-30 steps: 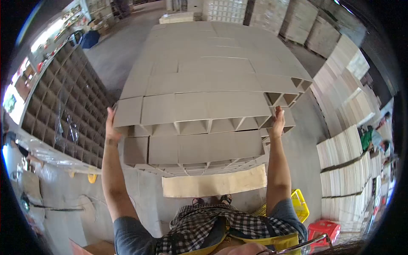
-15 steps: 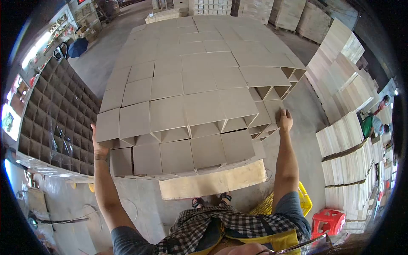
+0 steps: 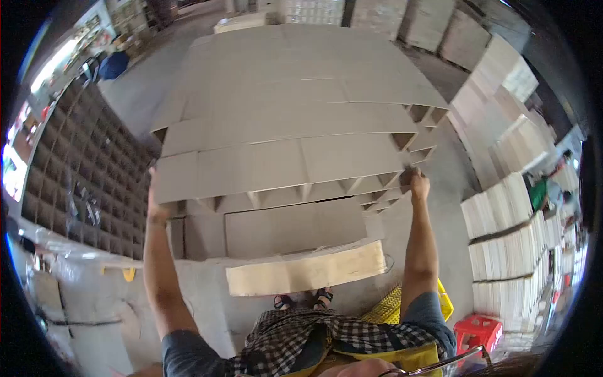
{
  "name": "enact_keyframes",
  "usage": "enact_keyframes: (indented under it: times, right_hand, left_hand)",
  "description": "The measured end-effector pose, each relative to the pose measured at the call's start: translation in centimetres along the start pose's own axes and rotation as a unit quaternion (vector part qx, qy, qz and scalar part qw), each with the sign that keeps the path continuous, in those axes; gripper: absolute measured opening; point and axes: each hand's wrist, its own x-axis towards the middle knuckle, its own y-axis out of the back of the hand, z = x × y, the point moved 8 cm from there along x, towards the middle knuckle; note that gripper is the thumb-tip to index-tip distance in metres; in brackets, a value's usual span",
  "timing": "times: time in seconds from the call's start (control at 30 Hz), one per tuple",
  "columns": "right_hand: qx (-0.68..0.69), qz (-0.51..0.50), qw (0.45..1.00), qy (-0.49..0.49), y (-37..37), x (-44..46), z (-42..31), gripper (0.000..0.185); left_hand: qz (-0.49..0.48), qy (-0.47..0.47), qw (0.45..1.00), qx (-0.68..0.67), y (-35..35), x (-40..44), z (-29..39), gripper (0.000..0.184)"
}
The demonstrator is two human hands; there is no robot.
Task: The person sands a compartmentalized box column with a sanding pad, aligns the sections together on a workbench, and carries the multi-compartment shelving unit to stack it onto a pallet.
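A large stack of grey-brown board boxes [image 3: 251, 160], open at their front ends, spreads out in front of me in staggered rows. My left hand [image 3: 157, 200] lies against the left end of the front upper row, fingers stretched along its side and partly hidden. At the opposite end, my right hand [image 3: 418, 184] has its fingers curled on the right edge of a box. A lower layer of boxes [image 3: 289, 226] juts out toward me under this row. The picture is slightly smeared by motion.
A pale wooden board [image 3: 308, 270] sits low at the stack's front. To the left stands a dark grid of compartments [image 3: 75, 176]. Stacked pale boards [image 3: 502, 251], a red stool [image 3: 478, 332] and a yellow basket [image 3: 386, 308] are on the right. Another person [image 3: 546, 191] is far right.
The front upper row has shifted to the right, and my left hand has moved right with its end. My right hand stays at the right end. The view has shifted slightly.
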Motion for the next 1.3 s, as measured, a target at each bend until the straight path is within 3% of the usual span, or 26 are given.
enact_keyframes:
  times: [0.03, 0.07, 0.1, 0.17, 0.27, 0.37, 0.5, 0.53, 0.57, 0.63, 0.67, 0.7, 0.77, 0.83, 0.9, 0.97, 1.0, 1.1, 1.27, 1.3]
  right_hand:
    - [-0.056, 0.014, 0.998, -0.016, 1.0, 0.8, 0.1, 0.040]
    - [-0.051, 0.092, 0.994, -0.018, 3.0, 0.5, -1.3, 0.041]
    - [-0.023, 0.165, 0.986, 0.016, 4.3, 0.7, -2.5, 0.039]
    - [0.090, 0.130, 0.980, 0.124, 3.0, 3.6, -3.3, 0.035]
    - [0.402, -0.036, 0.905, 0.134, -0.6, 4.1, -6.6, 0.038]
    - [0.408, -0.143, 0.889, 0.151, -2.4, 2.1, -9.2, 0.042]
    - [0.348, -0.024, 0.922, 0.167, -3.2, 1.6, -8.7, 0.053]
    - [0.457, -0.085, 0.878, 0.114, -5.0, 2.8, -7.7, 0.057]
    - [0.316, -0.041, 0.946, 0.066, -4.1, 2.5, -8.2, 0.050]
    - [0.282, -0.021, 0.943, 0.178, -4.1, 3.5, -9.5, 0.036]
    - [0.311, -0.039, 0.930, 0.191, -3.8, 2.8, -10.7, 0.036]
    - [0.399, -0.018, 0.898, 0.187, -5.8, 4.8, -8.5, 0.034]
    - [0.507, -0.015, 0.854, 0.117, -5.4, 1.7, -10.5, 0.031]
    - [0.667, -0.149, 0.727, 0.071, -7.3, 2.0, -10.8, 0.029]
    - [0.694, -0.147, 0.703, 0.052, -7.9, 2.3, -10.8, 0.028]
    - [0.606, -0.018, 0.792, 0.072, -5.9, 0.4, -11.2, 0.028]
    - [0.573, -0.005, 0.816, 0.081, -4.9, -0.5, -11.8, 0.029]
    - [0.570, 0.016, 0.819, 0.056, -4.0, -2.3, -12.5, 0.029]
    - [0.542, -0.028, 0.832, 0.116, -6.5, 3.4, -8.6, 0.029]
    - [0.536, -0.036, 0.834, 0.124, -6.6, 4.0, -8.3, 0.031]
  left_hand:
    - [0.016, 0.003, 1.000, -0.005, -0.5, -0.8, 0.1, 0.058]
    - [0.036, 0.004, 0.999, -0.010, -0.3, -1.2, -0.1, 0.058]
    - [-0.009, -0.006, 1.000, -0.008, 0.1, -0.7, -0.3, 0.058]
    - [-0.087, -0.026, 0.996, 0.000, 1.3, -0.2, -0.4, 0.057]
    - [0.011, -0.017, 1.000, -0.009, -1.3, -2.4, 0.2, 0.058]
    - [0.002, -0.048, 0.996, 0.074, 0.0, -2.8, 0.6, 0.059]
    - [-0.015, -0.040, 0.999, 0.031, -1.3, -3.4, 0.4, 0.061]
    - [-0.016, -0.035, 0.999, 0.009, -3.1, -3.8, 0.5, 0.060]
    - [-0.037, -0.037, 0.999, -0.002, -3.7, -4.0, 0.5, 0.061]
    - [-0.039, -0.062, 0.997, 0.012, 0.3, -2.6, 0.1, 0.062]
    - [0.060, -0.052, 0.996, 0.036, 3.0, -2.0, -0.1, 0.060]
    - [0.039, -0.048, 0.997, 0.035, -1.2, -3.5, 1.0, 0.059]
    - [0.007, -0.058, 0.998, 0.024, 0.4, -2.2, 0.6, 0.060]
    - [-0.006, -0.028, 1.000, -0.011, 0.1, -2.3, 0.5, 0.060]
    - [-0.012, -0.018, 1.000, -0.008, -0.3, -2.5, 0.4, 0.061]
    - [-0.005, -0.032, 0.999, 0.034, -1.1, -3.0, 1.2, 0.061]
    - [-0.003, -0.034, 0.999, 0.034, -1.4, -3.3, 1.4, 0.062]
    - [-0.002, -0.029, 0.999, 0.027, -1.7, -3.7, 1.5, 0.062]
    - [-0.010, 0.001, 1.000, -0.026, -0.8, -2.8, 0.3, 0.062]
    - [0.045, -0.012, 0.999, 0.000, 1.8, -2.4, -0.1, 0.063]
